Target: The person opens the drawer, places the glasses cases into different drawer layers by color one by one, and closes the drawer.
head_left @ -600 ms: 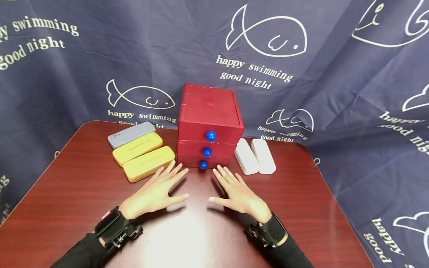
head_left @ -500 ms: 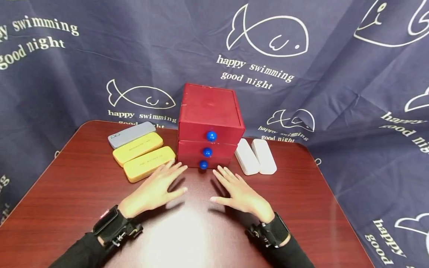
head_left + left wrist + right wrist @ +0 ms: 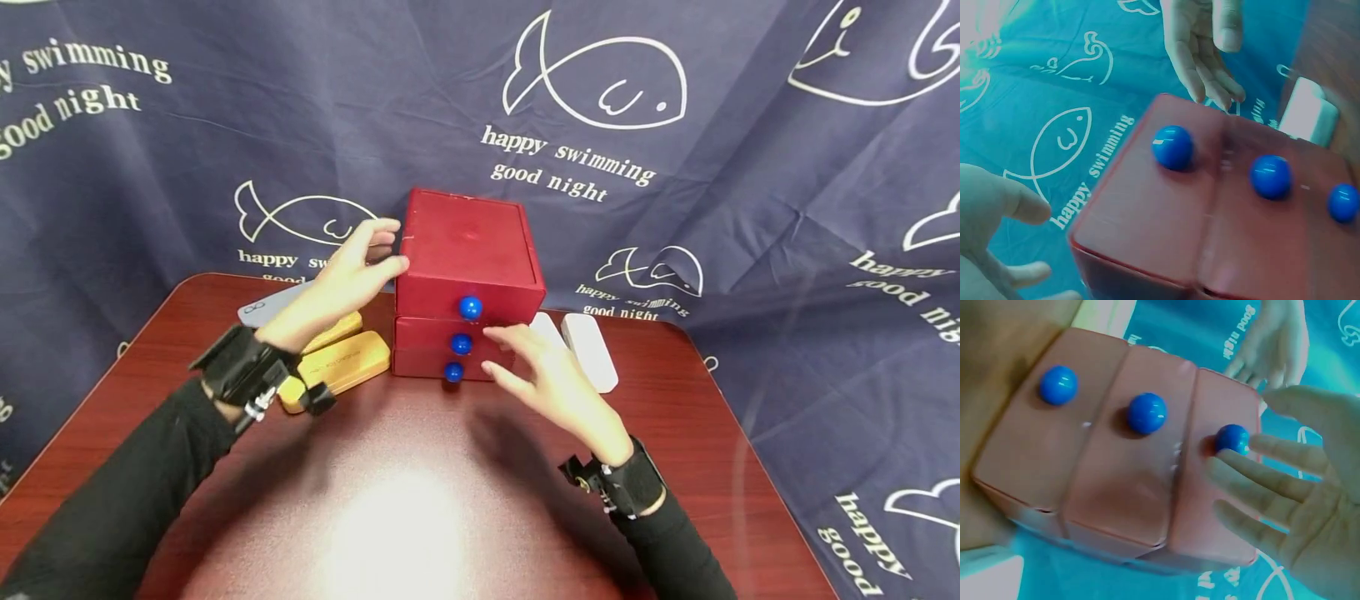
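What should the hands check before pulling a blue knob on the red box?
1. Left hand steadies the red box: cannot tell; its fingers are at the box's top left edge, contact unclear.
2. Right hand on a knob: not ok; the fingers are spread near the top blue knob, not gripping it.
3. All three drawers shut: ok; the fronts sit flush.
4. Table in front of the drawers free: ok.
5. Yellow cases and white cases out of the way: ok; they lie beside the box.
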{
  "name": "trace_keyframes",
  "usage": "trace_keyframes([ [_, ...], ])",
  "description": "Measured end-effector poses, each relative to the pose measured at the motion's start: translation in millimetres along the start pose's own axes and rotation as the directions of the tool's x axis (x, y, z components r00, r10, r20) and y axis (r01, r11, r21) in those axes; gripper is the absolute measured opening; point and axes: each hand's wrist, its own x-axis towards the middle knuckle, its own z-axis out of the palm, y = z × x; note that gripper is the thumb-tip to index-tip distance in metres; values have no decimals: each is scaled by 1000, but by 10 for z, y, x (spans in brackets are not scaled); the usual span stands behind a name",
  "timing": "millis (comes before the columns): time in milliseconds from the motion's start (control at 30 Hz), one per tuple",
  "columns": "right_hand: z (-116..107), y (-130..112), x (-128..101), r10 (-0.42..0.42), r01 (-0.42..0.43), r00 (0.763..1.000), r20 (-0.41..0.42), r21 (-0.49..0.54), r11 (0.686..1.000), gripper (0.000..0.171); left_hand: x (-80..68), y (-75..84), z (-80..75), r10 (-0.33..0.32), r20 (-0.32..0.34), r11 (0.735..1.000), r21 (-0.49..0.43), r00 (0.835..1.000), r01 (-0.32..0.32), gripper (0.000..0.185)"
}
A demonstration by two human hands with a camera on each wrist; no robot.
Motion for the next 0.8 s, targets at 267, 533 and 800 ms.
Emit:
trace_keyframes([
  [267, -30, -99, 318, -126, 108, 989, -77, -201, 974, 46, 530, 254, -39, -236, 90, 971, 51, 968, 232, 70],
  [533, 113, -97, 507, -200, 158, 979, -30, -504, 849, 36, 856, 355, -56, -371, 249, 927, 50, 894, 371, 40],
  [800, 300, -59, 592, -245, 175, 967, -68, -519, 836, 29, 1001, 332, -69, -425, 239, 902, 184, 873, 389, 12],
])
